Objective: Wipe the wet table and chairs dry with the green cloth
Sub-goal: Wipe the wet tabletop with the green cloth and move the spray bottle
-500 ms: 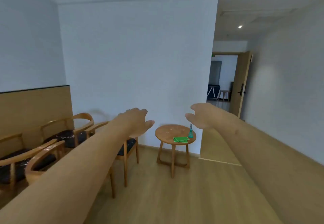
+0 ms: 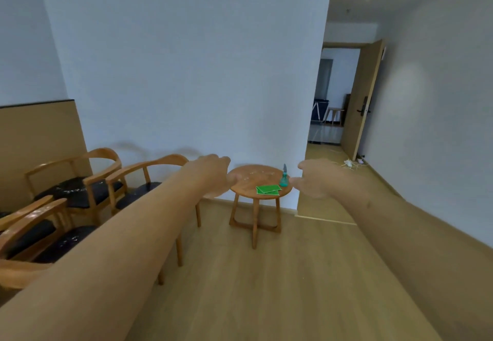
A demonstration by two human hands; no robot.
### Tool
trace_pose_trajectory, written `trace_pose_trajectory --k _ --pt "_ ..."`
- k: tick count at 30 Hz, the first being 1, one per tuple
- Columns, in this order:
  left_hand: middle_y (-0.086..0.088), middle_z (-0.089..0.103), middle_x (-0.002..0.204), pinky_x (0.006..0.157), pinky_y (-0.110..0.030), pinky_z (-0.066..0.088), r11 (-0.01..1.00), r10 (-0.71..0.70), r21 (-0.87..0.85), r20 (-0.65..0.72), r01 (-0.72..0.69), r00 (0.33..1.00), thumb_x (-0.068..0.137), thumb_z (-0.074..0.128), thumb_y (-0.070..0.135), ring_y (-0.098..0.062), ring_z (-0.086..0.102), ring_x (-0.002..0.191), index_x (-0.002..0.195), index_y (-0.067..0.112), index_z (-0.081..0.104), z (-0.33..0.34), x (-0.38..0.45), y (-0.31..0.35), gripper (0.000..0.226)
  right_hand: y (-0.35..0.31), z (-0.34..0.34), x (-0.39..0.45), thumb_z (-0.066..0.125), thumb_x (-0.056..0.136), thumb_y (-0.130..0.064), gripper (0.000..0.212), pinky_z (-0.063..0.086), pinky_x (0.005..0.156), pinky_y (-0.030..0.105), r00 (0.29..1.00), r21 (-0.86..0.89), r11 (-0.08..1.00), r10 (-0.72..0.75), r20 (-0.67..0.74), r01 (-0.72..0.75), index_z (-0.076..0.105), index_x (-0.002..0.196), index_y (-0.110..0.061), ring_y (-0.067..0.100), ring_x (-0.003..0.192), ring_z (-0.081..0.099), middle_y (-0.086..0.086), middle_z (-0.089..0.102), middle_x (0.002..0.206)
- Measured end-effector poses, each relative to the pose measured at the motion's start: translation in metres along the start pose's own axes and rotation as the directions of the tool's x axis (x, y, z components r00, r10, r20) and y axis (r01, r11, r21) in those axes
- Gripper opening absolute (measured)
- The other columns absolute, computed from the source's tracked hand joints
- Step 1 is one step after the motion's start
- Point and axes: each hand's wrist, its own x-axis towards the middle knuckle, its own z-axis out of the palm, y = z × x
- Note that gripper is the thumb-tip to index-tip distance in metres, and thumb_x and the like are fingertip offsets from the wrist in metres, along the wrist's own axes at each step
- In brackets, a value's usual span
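Observation:
A small round wooden table (image 2: 248, 180) stands by the white wall, with water drops on its top. A folded green cloth (image 2: 268, 189) lies near its front edge, beside a small teal spray bottle (image 2: 284, 177). Wooden armchairs with black wet seats stand at the left: one (image 2: 77, 180) against the panelled wall, another (image 2: 149, 180) partly behind my left arm. Both arms are stretched forward. My left hand (image 2: 213, 175) hangs relaxed and holds nothing, left of the table in the picture. My right hand (image 2: 314, 177) hangs relaxed and holds nothing, to the right of the bottle.
More armchairs (image 2: 32, 231) sit at the lower left. Wooden floor (image 2: 266, 287) spreads between me and the table. At the right a corridor leads to an open wooden door (image 2: 360, 105); a white cable and plug (image 2: 349, 164) lie on the floor there.
The view has tilted down a little and drawn closer to the table. Both hands keep the same outstretched, relaxed pose with nothing in them.

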Motion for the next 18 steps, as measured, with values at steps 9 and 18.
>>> trace_pose_trajectory --k 9,18 --pt "-0.008 0.042 0.144 0.104 -0.043 0.036 0.997 0.06 -0.059 0.04 -0.058 0.997 0.095 0.035 0.055 -0.027 0.04 0.131 0.142 0.018 0.035 0.027 0.141 -0.029 0.06 -0.01 0.005 0.13 0.041 0.099 -0.043 0.05 0.042 0.09 0.034 0.999 -0.006 1.0 0.002 -0.036 -0.003 0.043 0.138 -0.012 0.028 0.122 0.049 0.011 0.049 0.14" --pt "-0.01 0.043 0.144 0.103 -0.043 0.037 0.99 0.118 -0.089 0.09 -0.11 0.989 0.096 0.037 0.051 -0.029 0.041 0.13 0.145 0.026 0.033 0.068 0.251 -0.023 0.055 0.014 0.022 0.241 0.042 0.099 -0.042 0.049 0.038 0.082 0.031 1.0 -0.008 1.0 -0.004 -0.011 0.004 0.043 0.139 -0.013 0.027 0.123 0.048 0.01 0.048 0.14"
